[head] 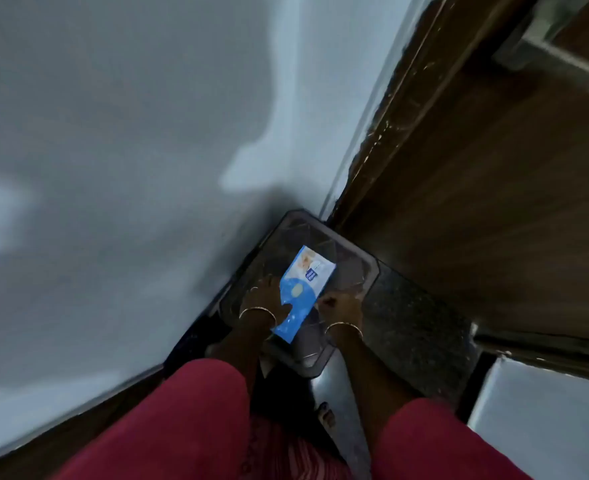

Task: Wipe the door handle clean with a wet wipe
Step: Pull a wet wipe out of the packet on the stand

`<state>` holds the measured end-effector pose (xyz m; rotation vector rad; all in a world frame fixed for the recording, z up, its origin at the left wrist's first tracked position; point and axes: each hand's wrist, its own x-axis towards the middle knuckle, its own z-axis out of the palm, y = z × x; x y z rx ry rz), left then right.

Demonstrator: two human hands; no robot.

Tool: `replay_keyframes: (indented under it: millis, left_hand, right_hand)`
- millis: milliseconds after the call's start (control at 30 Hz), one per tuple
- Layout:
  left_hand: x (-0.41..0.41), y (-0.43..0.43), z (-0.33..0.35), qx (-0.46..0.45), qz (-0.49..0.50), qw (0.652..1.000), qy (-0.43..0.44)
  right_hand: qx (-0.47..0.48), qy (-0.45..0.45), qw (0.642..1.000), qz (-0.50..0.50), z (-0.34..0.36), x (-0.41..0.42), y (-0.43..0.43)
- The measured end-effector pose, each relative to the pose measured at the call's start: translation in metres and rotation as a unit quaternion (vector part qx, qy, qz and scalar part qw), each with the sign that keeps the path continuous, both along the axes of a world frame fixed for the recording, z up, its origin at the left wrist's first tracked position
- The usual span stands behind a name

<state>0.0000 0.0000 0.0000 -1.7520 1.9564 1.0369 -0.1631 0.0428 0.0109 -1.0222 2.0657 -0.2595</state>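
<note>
A blue and white wet wipe pack (303,289) lies on a dark stool top (355,268) low in the corner. My left hand (268,299) rests on the pack's left side, thumb across its blue front. My right hand (341,304) touches the pack's right edge, fingers curled; the blur hides what it pinches. The metal door handle (556,57) sticks out from the brown wooden door (476,202) at the top right, far above both hands.
A pale wall (130,150) fills the left. The door frame (390,109) runs diagonally beside the stool. A dark stone threshold (410,334) lies to the right of the stool. My bare toes (326,415) show below, between the red sleeves.
</note>
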Motion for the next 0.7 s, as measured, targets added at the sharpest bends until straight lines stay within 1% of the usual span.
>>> replay_keyframes:
  millis: [167, 333, 467, 700]
  left_hand:
    - [-0.005, 0.012, -0.046, 0.013, -0.011, 1.0, 0.006]
    - [-0.004, 0.023, -0.079, 0.011, -0.007, 1.0, 0.019]
    - [-0.001, 0.024, -0.093, 0.01, -0.017, 0.999, 0.033]
    - [0.0, 0.022, -0.099, 0.015, -0.045, 0.999, 0.024]
  right_hand:
    - [0.0, -0.029, 0.999, -0.019, -0.05, 0.022, -0.018]
    - [-0.031, 0.006, 0.999, 0.005, -0.086, 0.031, -0.028]
    - [-0.052, 0.021, 0.998, 0.023, -0.101, 0.036, -0.034]
    - [-0.036, 0.026, 0.999, 0.016, -0.112, 0.045, -0.037]
